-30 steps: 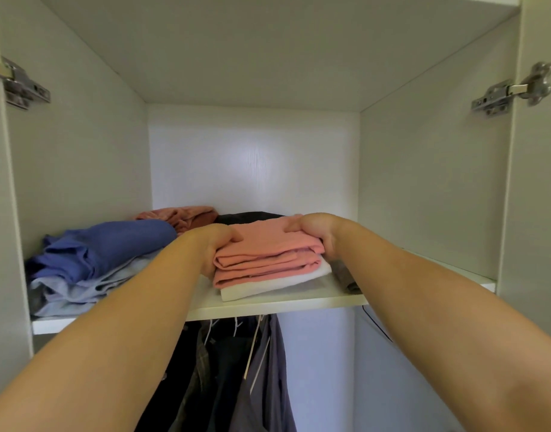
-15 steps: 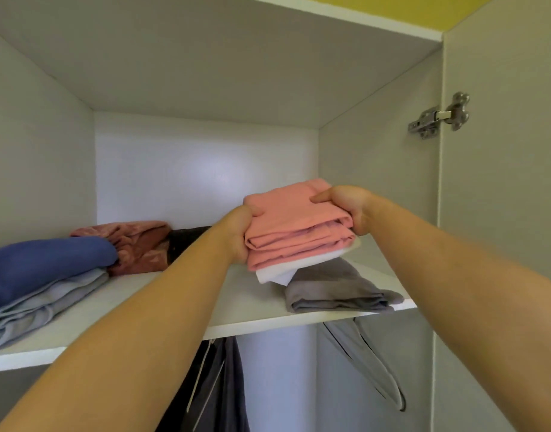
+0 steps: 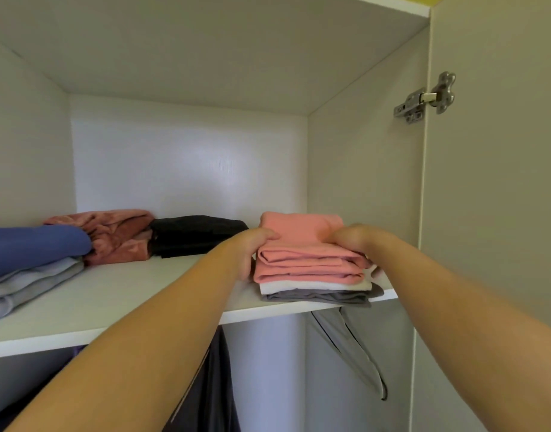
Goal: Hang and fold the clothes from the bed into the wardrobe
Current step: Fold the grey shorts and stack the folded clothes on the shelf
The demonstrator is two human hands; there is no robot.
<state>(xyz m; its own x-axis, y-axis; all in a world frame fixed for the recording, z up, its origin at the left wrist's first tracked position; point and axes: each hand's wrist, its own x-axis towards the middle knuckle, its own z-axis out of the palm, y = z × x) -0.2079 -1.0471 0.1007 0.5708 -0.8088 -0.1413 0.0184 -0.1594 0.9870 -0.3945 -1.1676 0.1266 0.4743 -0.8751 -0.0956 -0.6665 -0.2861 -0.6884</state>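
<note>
Step in hand: stowing folded clothes on the upper shelf [image 3: 127, 294] of the wardrobe [image 3: 361, 182]. The hanging part is not being worked at this moment.

Task's thing: a folded pink garment [image 3: 302, 263], with a white layer [image 3: 314, 286] directly under it. It sits at the right end of the shelf, near the front edge, on top of a flat grey garment [image 3: 318, 297]. It looks set down or very nearly so. Cannot tell whether its full weight is off the hands.

Hands:
- The left hand [image 3: 252, 247] grasps the stack's left side, thumb lying on top, fingers hidden down the side.
- The right hand [image 3: 352, 238] grasps the right side, knuckles curled over the top fold, fingertips not visible.
- The stack lies between the two hands, touching both.

Elsewhere on the shelf:
- A black garment [image 3: 196, 233] lies just left of the left hand, toward the back.
- A rust velvet garment [image 3: 112, 235] touches it.
- A blue garment [image 3: 34, 247] lies on a pale grey pile [image 3: 28, 282] at far left.

Below the shelf, dark clothes [image 3: 212, 385] hang, and a hung grey piece [image 3: 352, 344] sits under the stack. The door [image 3: 492, 213] stands open at right on its hinge [image 3: 424, 99].

Next move, as judged: square the stack over the grey garment and perhaps nudge it back, since the bottom layer reaches the shelf lip. Then let go with both hands evenly and draw them out sideways, so the top fold is not dragged open. After that, back to the bed, which is out of view.
</note>
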